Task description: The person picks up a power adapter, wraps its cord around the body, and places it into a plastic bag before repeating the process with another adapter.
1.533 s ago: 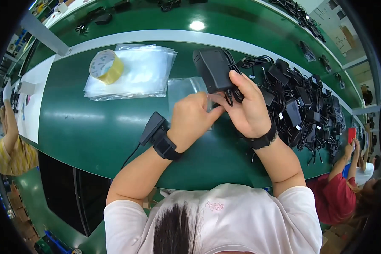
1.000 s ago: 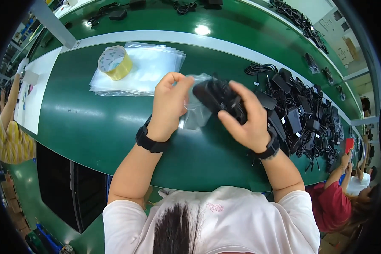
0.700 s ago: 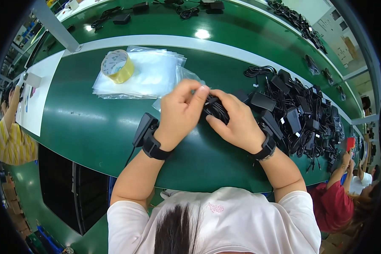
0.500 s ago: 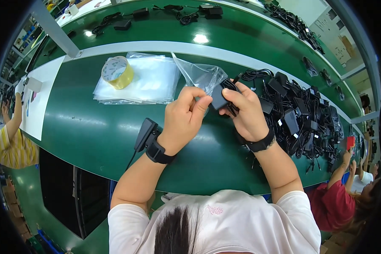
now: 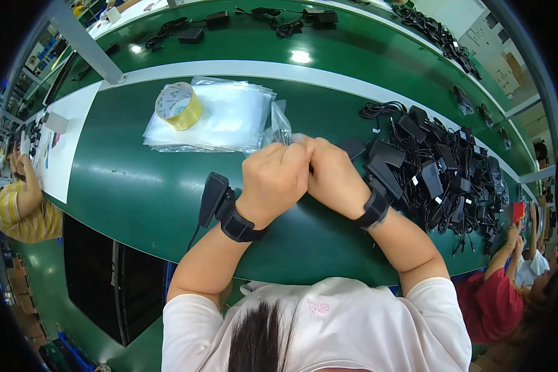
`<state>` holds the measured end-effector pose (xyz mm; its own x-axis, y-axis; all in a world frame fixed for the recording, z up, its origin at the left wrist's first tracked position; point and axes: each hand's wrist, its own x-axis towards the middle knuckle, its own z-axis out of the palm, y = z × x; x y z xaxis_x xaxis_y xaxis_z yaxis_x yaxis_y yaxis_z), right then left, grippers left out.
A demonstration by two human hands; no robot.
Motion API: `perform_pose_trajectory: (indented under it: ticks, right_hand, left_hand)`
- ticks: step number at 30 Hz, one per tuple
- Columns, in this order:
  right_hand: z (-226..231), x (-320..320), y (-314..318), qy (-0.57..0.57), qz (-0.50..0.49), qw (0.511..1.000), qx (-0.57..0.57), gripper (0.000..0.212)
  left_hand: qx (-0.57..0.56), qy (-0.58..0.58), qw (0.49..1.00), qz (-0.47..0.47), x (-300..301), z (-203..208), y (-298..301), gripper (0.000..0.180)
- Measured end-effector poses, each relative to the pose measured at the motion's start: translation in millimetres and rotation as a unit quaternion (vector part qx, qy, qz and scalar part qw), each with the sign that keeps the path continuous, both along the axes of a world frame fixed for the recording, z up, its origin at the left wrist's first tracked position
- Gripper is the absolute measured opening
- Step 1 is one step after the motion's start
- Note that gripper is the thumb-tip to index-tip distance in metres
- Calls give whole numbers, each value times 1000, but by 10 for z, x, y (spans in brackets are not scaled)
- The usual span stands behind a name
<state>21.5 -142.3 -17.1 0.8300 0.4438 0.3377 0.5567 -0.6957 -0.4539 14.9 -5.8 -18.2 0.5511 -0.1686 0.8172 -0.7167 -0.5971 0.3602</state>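
Observation:
My left hand [image 5: 274, 181] and my right hand [image 5: 336, 175] meet over the middle of the green table, fingers closed and knuckles up. Both pinch a clear plastic bag [image 5: 280, 123], whose crumpled end sticks out beyond my fingers. Whatever lies inside the bag is hidden beneath my hands. Flat clear bags [image 5: 232, 118] lie stacked just past my left hand, with a roll of yellowish tape [image 5: 190, 114] on top. To the right of my right hand spreads a heap of black power adapters [image 5: 431, 177] with tangled cables.
A green shelf [image 5: 254, 46] behind a white ledge holds more adapters. At the left, a metal post [image 5: 87, 43] rises beside a white surface [image 5: 74, 149]. Co-workers sit at both sides, one in a yellow striped top [image 5: 22, 208], one in a red top [image 5: 493, 304].
My hands have come together and turned knuckles up. The black power adapter with its cable, seen in my right hand before, is now out of sight. The bag's visible part has shrunk.

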Motion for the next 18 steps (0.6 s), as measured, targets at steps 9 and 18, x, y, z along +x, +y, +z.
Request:
perform_pose_trajectory:
  ticks: [9,18]
  right_hand:
    - [351,181,-80,472,-32,629,616,38]
    - [78,252,347,-65,38,952,297,54]
  left_hand:
    - [-20,-20,999,30,69,55,-33,9]
    - [-92,-54,994,7,3,166,77,9]
